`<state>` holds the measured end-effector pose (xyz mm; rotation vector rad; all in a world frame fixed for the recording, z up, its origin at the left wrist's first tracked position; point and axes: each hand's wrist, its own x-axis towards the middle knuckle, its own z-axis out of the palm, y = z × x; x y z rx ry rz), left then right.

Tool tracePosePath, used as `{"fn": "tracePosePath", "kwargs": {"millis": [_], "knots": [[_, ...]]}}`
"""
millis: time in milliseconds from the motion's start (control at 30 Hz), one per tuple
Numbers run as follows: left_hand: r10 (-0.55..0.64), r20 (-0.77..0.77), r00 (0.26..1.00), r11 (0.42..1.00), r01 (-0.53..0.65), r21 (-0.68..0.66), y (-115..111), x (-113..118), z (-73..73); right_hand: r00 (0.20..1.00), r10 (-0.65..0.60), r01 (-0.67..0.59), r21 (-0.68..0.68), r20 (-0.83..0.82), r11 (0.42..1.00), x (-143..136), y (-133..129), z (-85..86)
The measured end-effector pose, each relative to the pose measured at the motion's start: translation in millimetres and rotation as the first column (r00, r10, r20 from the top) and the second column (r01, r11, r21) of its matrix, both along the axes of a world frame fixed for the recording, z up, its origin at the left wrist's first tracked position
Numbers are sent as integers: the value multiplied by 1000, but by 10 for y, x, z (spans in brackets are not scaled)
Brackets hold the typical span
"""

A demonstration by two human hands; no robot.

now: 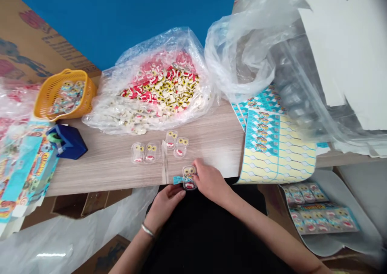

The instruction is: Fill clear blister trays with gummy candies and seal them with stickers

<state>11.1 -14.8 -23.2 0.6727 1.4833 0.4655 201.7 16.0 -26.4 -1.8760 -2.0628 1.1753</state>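
Note:
At the table's front edge, my right hand (210, 181) grips the right side of a small clear blister pack (189, 172) with two yellow eyes and a red-and-white mouth inside. A blue printed label (177, 180) lies across its middle, one end sticking out to the left. Just below that end is my left hand (166, 203), fingers curled and thumb close to the pack's lower left edge; what it pinches, if anything, is hidden. Two similar packs (152, 152) lie side by side farther left, and another two (181, 147) lie behind the held one.
A large clear bag (181, 44) of loose eye and mouth pieces stands behind. To its left are a yellow basket (42, 98) of packs and a blue tape dispenser (75, 141). Label sheets (290, 145) overhang the table's front edge at right. Filled packs (323, 221) lie lower right.

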Motion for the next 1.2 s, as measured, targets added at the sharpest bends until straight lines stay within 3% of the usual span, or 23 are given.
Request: {"fn": "tracePosePath", "kwargs": {"millis": [100,233,333,433,600,700,800,933,1100,1200], "knots": [[203,226,953,977,-184,-103,-39,122,-113,999,43,-42,10,-18,999,-103,-18,-7],[262,185,947,963,-244,-114,-51,154,-103,995,3,-3,0,-99,1000,-77,-31,-17],[283,135,950,959,-275,-72,-35,111,12,953,-138,130,-47,-268,990,52,-46,-19],[283,136,949,957,-289,22,42,106,152,814,-290,230,-179,-504,957,197,-49,-2],[209,322,923,963,-252,95,252,249,347,509,-412,212,-354,-756,911,338,-2,107],[116,469,876,981,-175,84,349,370,411,316,-500,123,-487,-807,865,358,18,158],[10,551,835,994,-70,89,407,459,424,193,-502,10,-510,-843,860,357,22,165],[-47,588,807,996,-9,91,424,520,403,142,-489,-35,-498,-861,867,334,17,133],[11,620,785,998,-47,42,394,571,346,141,-558,-62,-570,-817,819,247,47,27],[169,551,817,977,-213,16,424,603,300,172,-587,125,-574,-791,810,238,86,-20]]}}
